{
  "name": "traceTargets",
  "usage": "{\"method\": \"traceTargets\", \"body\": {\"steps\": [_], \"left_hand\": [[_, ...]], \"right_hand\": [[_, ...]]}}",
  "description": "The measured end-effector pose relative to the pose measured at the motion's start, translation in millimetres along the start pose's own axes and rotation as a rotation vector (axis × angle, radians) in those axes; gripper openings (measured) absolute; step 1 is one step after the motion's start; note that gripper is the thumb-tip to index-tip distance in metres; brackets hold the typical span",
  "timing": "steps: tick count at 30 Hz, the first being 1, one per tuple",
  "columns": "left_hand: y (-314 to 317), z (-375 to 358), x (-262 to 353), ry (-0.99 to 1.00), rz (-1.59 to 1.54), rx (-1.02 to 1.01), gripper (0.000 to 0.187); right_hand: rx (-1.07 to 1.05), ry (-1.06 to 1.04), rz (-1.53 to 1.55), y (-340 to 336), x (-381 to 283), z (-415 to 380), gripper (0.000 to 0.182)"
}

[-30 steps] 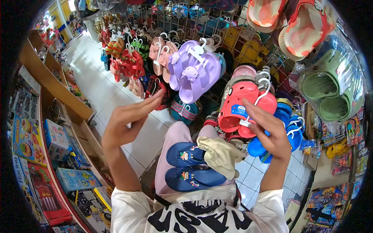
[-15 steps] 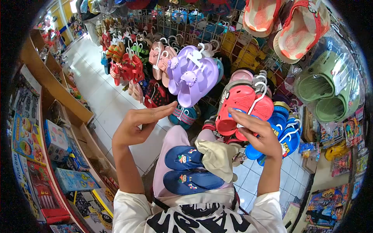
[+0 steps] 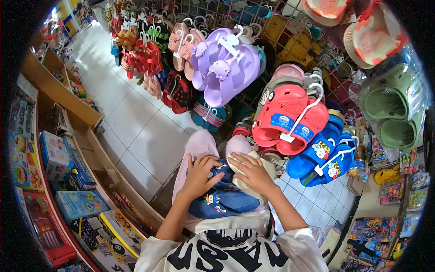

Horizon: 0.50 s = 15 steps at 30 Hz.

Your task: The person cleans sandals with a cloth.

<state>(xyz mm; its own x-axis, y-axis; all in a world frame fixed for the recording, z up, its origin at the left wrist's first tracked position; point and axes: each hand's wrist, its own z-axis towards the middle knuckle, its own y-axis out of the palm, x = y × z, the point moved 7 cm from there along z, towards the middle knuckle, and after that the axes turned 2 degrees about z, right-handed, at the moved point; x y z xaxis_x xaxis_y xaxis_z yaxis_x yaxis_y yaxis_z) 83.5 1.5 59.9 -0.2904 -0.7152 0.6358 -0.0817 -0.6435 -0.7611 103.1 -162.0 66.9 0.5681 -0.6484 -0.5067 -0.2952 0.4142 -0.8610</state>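
Note:
On my lap lies a pair of navy-blue slippers (image 3: 240, 202) with a small cartoon figure on them. My left hand (image 3: 200, 176) rests on the upper slipper, thumb spread from the fingers, covering much of it. A crumpled cream cloth (image 3: 268, 164) lies over the slippers' right end. Across this cloth my right hand (image 3: 252, 171) is laid with its fingers stretched out and apart. Both hands touch what is under them, and neither is visibly closed round anything. The lower slipper is mostly uncovered.
Ahead, lilac sandals (image 3: 231, 68), red clogs (image 3: 285, 118) and blue slides (image 3: 321, 152) hang on a wire rack. Green clogs (image 3: 392, 109) in plastic hang at right. A wooden shelf (image 3: 59, 90) with boxed toys (image 3: 84, 204) curves along the left, beside the tiled floor (image 3: 140, 136).
Both hands came down from raised positions in front of me onto the lap, the left onto a navy slipper and the right onto the cream cloth. The view shifted slightly.

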Motion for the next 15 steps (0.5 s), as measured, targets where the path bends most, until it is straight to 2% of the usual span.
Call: {"method": "traceTargets", "body": {"steps": [2,5,6,9,13,15], "left_hand": [[5,-5,-2,0.002,-0.012,0.014,0.030],[-5,-4,3,0.007,-0.042,0.059,0.027],[-5,-4,3,0.014,-0.041,0.073,0.025],[0,-10,4,0.021,-0.025,0.096,0.022],[3,-11,4,0.031,0.044,0.086,0.021],[0,-9,11,0.044,0.058,0.099,0.022]], "right_hand": [[0.024,0.011,0.071,-1,13,-8,0.040],[0.083,0.134,0.069,-8,37,-15,0.038],[0.160,0.096,0.122,-20,26,-11,0.041],[0.049,-0.079,-0.020,-12,-26,7,0.046],[-0.103,0.021,0.045,4,-18,6,0.050],[-0.113,0.041,0.074,3,-15,6,0.053]]}}
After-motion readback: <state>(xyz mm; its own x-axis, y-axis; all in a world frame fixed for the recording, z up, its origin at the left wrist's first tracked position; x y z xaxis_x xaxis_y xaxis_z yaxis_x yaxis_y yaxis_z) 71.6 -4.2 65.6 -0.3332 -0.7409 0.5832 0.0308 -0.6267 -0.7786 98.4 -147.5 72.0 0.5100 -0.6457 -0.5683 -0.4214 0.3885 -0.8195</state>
